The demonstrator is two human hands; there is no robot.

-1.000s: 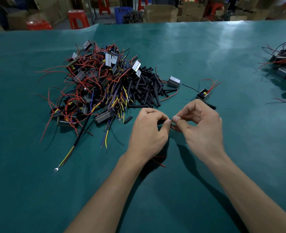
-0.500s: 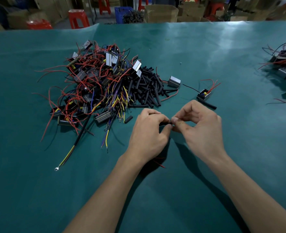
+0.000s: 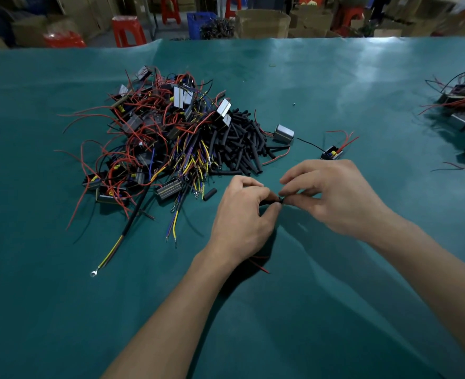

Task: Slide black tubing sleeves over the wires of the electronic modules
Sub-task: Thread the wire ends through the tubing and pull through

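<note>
Head view: both hands met at mid-table, fingertips almost touching. Left hand (image 3: 242,214) had thumb and forefinger pinched on a short black sleeve (image 3: 271,199). Right hand (image 3: 335,195) had its fingers curled in at the sleeve's right end, apparently pinching a wire end; the wire itself was too small to make out.

Key relation: the sleeve's long axis ran left-right, its open end facing the right fingertips. My read is the next push goes along that axis, right to left, with the left hand just holding steady. A red wire (image 3: 258,265) trailed out near-side under the left wrist.

Counts: one sleeve in hand, one loose sleeve (image 3: 209,194) just left of the left hand, and a sleeve pile (image 3: 242,143) beyond, too many to count. Big module heap (image 3: 155,138) far left, also uncountable. Two single modules lay apart: a grey module (image 3: 284,134) and an open module (image 3: 332,154) just beyond the right hand. More modules (image 3: 463,105) at far right, partly cut off.
</note>
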